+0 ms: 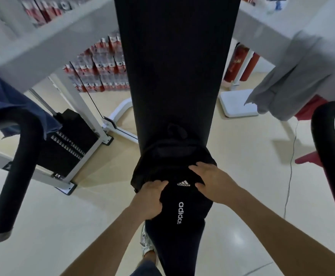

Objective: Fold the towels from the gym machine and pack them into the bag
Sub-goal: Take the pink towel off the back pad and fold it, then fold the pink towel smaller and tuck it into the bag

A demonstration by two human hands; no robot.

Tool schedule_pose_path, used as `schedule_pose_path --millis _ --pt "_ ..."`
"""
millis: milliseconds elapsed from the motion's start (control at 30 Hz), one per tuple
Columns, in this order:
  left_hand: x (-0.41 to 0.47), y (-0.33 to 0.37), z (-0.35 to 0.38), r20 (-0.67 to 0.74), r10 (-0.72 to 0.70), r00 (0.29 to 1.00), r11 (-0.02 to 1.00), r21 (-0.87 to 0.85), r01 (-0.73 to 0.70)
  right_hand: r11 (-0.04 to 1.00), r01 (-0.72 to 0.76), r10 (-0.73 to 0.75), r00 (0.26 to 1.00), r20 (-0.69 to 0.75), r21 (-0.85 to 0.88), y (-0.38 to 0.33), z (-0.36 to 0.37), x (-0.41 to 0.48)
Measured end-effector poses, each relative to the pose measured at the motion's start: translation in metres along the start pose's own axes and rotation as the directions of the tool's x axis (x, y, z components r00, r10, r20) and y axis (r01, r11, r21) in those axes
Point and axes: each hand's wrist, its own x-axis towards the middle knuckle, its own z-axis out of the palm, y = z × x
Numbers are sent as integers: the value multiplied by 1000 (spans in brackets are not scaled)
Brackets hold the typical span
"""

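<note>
One black bag point(174, 156) lies on the dark padded counter point(176, 66); we bunch its fabric in our left grip point(152, 198), our right grip point(212, 182) pressing flat. White "adidas" wordmark and logo show.

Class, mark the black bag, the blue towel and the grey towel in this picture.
black bag point(174, 170): head view, fabric panel above the logo.
blue towel point(9, 100): head view, middle of the draped cloth, left.
grey towel point(294, 76): head view, middle of the hanging cloth, right.

The bag point(168, 156) lies on the bench point(174, 66), with left towel point(7, 100) and right towel point(288, 76) draped either side.
</note>
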Motion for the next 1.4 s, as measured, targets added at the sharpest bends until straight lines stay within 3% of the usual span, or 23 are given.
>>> schedule_pose_path --millis 67,133,200,300,433,533,667,767,867,967,1133,1233,1300,1367,1400 --pt "-1 7 0 25 -61 998 998 -26 62 998 -25 29 998 -57 60 -2 -4 -12" --pt "-4 22 -7 -55 -33 998 998 -57 30 994 -16 34 987 -155 112 -4 -16 -27" --pt "-10 47 -22 -224 34 974 988 -142 -67 992 7 27 964 -266 128 -7 -34 -46" --pt "-27 95 -57 -472 126 873 935 -237 -263 994 29 21 899 -437 107 -15 -68 -78" --pt "-54 159 -95 -596 218 773 812 -329 -483 995 70 -12 815 -580 77 -31 -115 -123" --pt "-70 194 -112 -648 339 682 766 -231 -600 996 57 6 746 -666 73 -28 -148 -153" --pt "-82 232 -124 -609 494 621 771 -22 -636 994 -60 110 619 -778 93 6 -185 -176" --pt "-85 258 -124 -552 553 624 774 63 -630 966 -215 242 581 -777 140 47 -202 -178" --pt "-83 283 -120 -519 582 626 769 102 -630 922 -343 364 610 -704 179 85 -214 -180" --pt "-76 313 -114 -514 564 646 780 76 -621 898 -391 421 632 -650 202 131 -222 -166" --pt "-37 370 -99 -523 504 687 827 64 -559 836 -478 533 586 -610 270 215 -235 -127" --pt "-7 406 -90 -559 409 721 875 16 -484 872 -406 484 626 -611 275 240 -240 -108" --pt "8 428 -82 -573 369 732 886 -21 -463 905 -251 423 622 -660 343 256 -237 -94" --pt "22 445 -77 -574 319 754 878 -120 -463 852 -59 455 573 -682 520 262 -235 -88" --pt "30 452 -77 -574 289 766 871 -175 -459 771 50 497 574 -650 634 264 -238 -88"
